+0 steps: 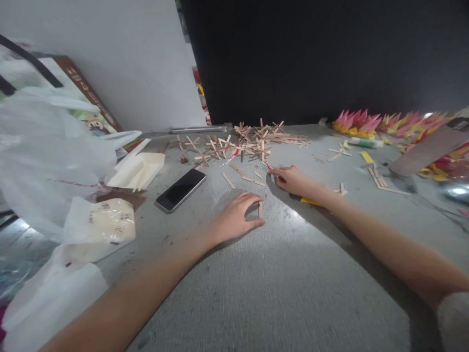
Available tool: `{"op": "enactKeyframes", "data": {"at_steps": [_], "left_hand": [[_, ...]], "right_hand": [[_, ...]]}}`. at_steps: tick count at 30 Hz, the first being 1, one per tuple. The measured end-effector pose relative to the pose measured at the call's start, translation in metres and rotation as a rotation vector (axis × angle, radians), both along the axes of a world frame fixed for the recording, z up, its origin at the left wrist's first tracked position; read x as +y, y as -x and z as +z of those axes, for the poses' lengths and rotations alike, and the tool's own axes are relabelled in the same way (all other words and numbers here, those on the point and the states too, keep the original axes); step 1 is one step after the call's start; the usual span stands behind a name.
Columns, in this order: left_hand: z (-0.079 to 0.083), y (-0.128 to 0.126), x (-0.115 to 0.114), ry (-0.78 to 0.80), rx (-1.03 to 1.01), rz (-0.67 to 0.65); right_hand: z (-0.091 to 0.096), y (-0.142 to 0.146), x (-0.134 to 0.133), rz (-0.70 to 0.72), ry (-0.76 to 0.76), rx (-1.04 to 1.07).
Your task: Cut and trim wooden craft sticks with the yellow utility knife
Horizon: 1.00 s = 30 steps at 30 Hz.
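Observation:
My left hand (236, 215) is closed on a short wooden craft stick (261, 210), pinched end to end between thumb and fingers just above or on the grey table. Farther forward and to the right, my right hand (292, 180) has its fingers together at a slim red-and-white thing (268, 166), whose kind I cannot make out. Several loose sticks, one of them a pale craft stick (228, 181), lie ahead of my left hand. Behind them is a heap of crossed craft sticks (262, 139). Partly hidden under my right forearm is a yellow-and-black object (310, 201).
A phone (181, 189) lies left of my left hand. Beyond it are a cream open box (150, 168), a wrapped packet (112, 220) and a white plastic bag (47, 161). Pink-and-yellow paper flowers (357, 122), a glue stick (366, 142) and joined sticks (384, 183) occupy the right side.

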<state>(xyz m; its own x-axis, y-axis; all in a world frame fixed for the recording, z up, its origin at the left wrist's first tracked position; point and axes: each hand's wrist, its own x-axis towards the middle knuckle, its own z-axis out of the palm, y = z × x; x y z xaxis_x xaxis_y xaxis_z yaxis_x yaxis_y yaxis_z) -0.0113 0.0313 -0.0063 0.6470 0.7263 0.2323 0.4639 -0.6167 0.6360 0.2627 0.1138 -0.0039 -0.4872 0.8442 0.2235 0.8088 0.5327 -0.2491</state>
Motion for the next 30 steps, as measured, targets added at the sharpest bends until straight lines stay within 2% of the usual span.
{"op": "enactKeyframes", "data": {"at_steps": [5, 8, 10, 13, 18, 21, 24, 27, 30], "left_hand": [[0.003, 0.0, -0.001, 0.024, 0.013, 0.015], [0.003, 0.0, -0.001, 0.016, 0.004, 0.019], [0.003, -0.001, -0.002, 0.018, 0.006, 0.026], [0.003, -0.001, -0.003, 0.032, 0.026, 0.051], [0.004, -0.001, -0.005, 0.032, 0.092, 0.058], [0.004, -0.002, -0.005, 0.016, 0.125, 0.066], [0.002, -0.001, -0.004, 0.025, 0.13, 0.075], [0.002, 0.0, -0.003, 0.037, 0.123, 0.086], [0.002, 0.001, -0.002, 0.027, 0.115, 0.066]], "right_hand": [[0.012, -0.004, -0.005, -0.083, -0.022, 0.085], [0.021, -0.001, -0.016, -0.135, -0.058, 0.251], [0.025, 0.004, -0.026, -0.116, -0.086, 0.384], [0.029, 0.013, -0.042, -0.07, -0.083, 0.449], [0.034, 0.022, -0.067, -0.031, 0.01, 0.566], [0.025, 0.023, -0.079, 0.029, 0.167, 0.778], [0.006, 0.022, -0.086, 0.096, 0.316, 0.988], [-0.009, 0.02, -0.087, 0.069, 0.275, 1.004], [-0.014, 0.017, -0.085, -0.017, 0.253, 0.99]]}}
